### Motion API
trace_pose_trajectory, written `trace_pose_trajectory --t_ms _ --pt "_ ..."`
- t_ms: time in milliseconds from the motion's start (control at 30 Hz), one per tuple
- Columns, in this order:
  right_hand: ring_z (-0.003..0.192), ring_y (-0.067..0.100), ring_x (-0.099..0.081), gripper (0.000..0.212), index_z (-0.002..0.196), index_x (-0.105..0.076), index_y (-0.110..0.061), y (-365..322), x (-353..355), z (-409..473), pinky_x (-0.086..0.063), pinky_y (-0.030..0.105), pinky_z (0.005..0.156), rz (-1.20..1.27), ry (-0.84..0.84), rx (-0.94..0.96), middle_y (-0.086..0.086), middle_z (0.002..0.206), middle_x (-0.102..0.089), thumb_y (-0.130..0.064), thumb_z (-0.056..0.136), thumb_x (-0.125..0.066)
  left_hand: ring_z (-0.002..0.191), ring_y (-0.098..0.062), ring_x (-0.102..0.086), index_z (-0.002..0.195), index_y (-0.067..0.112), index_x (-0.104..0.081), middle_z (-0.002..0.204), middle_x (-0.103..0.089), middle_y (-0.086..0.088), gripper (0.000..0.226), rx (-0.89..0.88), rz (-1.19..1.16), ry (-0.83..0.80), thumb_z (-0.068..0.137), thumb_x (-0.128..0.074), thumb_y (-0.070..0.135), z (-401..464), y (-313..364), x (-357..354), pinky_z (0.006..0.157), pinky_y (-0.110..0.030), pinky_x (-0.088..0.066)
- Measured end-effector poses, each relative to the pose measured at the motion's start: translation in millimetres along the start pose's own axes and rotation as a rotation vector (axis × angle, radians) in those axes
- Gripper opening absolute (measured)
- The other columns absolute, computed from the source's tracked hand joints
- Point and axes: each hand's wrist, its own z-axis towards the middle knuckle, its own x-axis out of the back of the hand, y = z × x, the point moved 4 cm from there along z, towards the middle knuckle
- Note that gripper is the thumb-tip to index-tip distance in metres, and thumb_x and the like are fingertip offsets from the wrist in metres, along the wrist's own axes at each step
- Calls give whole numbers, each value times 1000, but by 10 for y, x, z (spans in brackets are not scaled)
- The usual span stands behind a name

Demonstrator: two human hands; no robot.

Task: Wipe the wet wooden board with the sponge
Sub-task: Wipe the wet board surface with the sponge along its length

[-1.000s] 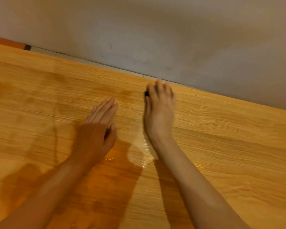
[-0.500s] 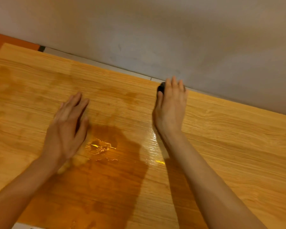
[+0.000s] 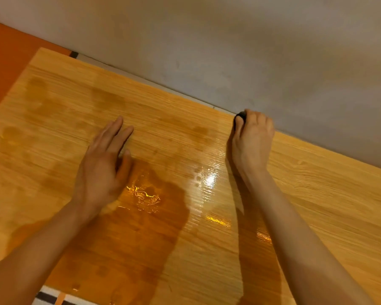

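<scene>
Overhead, looking down, a large wooden board [image 3: 306, 194] is filling most of the view, its grain running across. At the far left an orange surface [image 3: 7, 69] is showing beyond the board's edge. The left side of the board is carrying darker damp patches. The left hand [image 3: 101, 170] is lying flat on the board left of centre, palm down, fingers straight and close together, pointing away from the person, holding nothing. Just to the right of that hand, a small puddle of water [image 3: 145, 194] is glinting, and beyond it a wet sheen is reflecting light. Further right, the right hand [image 3: 252, 142] is reaching to the board's far edge, fingers curled around a small dark object, apparently the sponge [image 3: 240, 115], of which only a sliver is showing at the fingertips. That hand is pressing down where the board is meeting a grey wall [image 3: 251, 51], which is running across the top. At the bottom left, a strip of patterned floor [image 3: 51, 298] is peeking out.
</scene>
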Motion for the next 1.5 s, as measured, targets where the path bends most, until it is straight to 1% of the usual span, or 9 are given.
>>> trace_pose_trajectory --t_ms 233,400,533,700,833,1000,1133,1300,1500 --pt "98 28 -55 38 108 -57 -11 -1162 -513 320 -36 36 81 -96 -207 226 9 106 -64 -37 104 -30 152 -27 -30 150 8 -47 163 -33 -11 52 -20 -21 15 100 -46 23 3 -2 25 121 -52 -29" --pt "88 41 -59 39 107 -52 -7 -217 -105 408 -38 39 67 24 -300 94 21 99 -66 -43 101 -37 152 -29 -31 149 7 -48 162 -34 -12 49 -46 -13 44 102 -46 23 -7 -8 17 120 -54 -30" --pt "66 32 -45 45 94 -54 -4 129 108 364 -30 35 60 -74 -268 -4 19 84 -63 -42 103 -32 149 -32 -36 145 4 -51 160 -38 -14 47 -66 1 81 102 -47 21 21 -18 -1 119 -52 -32" --pt "69 26 -43 42 77 -44 -10 -819 -398 515 -28 33 62 -32 -328 90 6 76 -49 -38 104 -29 149 -31 -34 147 6 -49 161 -36 -13 51 -48 4 46 101 -42 27 22 -6 15 121 -51 -30" --pt "78 29 -51 50 62 -35 -15 -1274 -677 643 -32 33 67 50 -444 158 7 83 -54 -41 104 -27 151 -27 -32 147 11 -49 162 -36 -11 54 -5 9 31 97 -42 27 38 -17 10 122 -49 -27" --pt "92 41 -57 47 83 -55 -11 -350 -248 570 -35 37 71 -33 -419 71 22 100 -65 -46 102 -28 150 -28 -33 147 9 -50 161 -36 -13 53 -24 8 30 97 -43 26 28 -12 2 122 -50 -28" --pt "72 34 -46 46 84 -51 -4 238 123 370 -30 36 63 -87 -300 -81 24 88 -61 -38 104 -28 151 -29 -33 147 7 -49 161 -36 -13 50 -45 2 52 101 -43 27 8 -12 8 122 -51 -28" --pt "97 36 -52 35 99 -56 -3 -569 -315 335 -36 41 84 -47 -171 37 19 102 -60 -28 102 -31 151 -28 -32 147 7 -50 162 -36 -13 49 -31 -11 65 101 -48 21 18 -31 -27 121 -52 -28" --pt "103 29 -55 32 110 -57 -9 -1527 -741 404 -35 34 86 54 -187 282 9 111 -62 -26 103 -31 151 -28 -31 150 9 -46 163 -33 -11 51 -50 16 34 101 -42 24 37 -45 -29 121 -51 -28"
